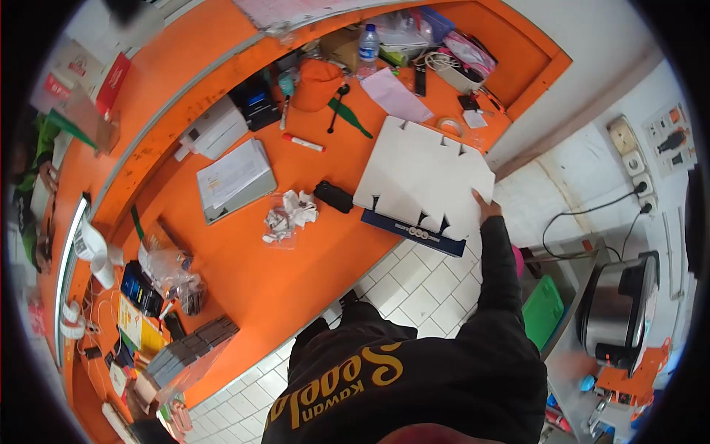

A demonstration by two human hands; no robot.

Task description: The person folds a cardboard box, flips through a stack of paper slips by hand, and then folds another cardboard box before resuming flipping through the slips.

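My right hand (486, 209) is closed at the right edge of a white die-cut cardboard box sheet (425, 166). The sheet has notched edges and lies on the orange counter, jutting past its front edge. A dark blue printed cardboard panel (414, 231) shows along its near side. Far to the lower left, my left hand (139, 402) is small and dim near the picture's rim, its fingers unclear. It is beside a stack of dark grey boxes (191, 346) and some small packages.
On the orange counter (296, 266) lie a black pouch (333, 196), crumpled white paper (299, 208), papers on a folder (235, 180) and a red marker (304, 143). A water bottle (368, 50) stands at the back. To the right are a rice cooker (620, 311) and plugged-in cords (584, 214). Another person (37, 192) is beyond the counter.
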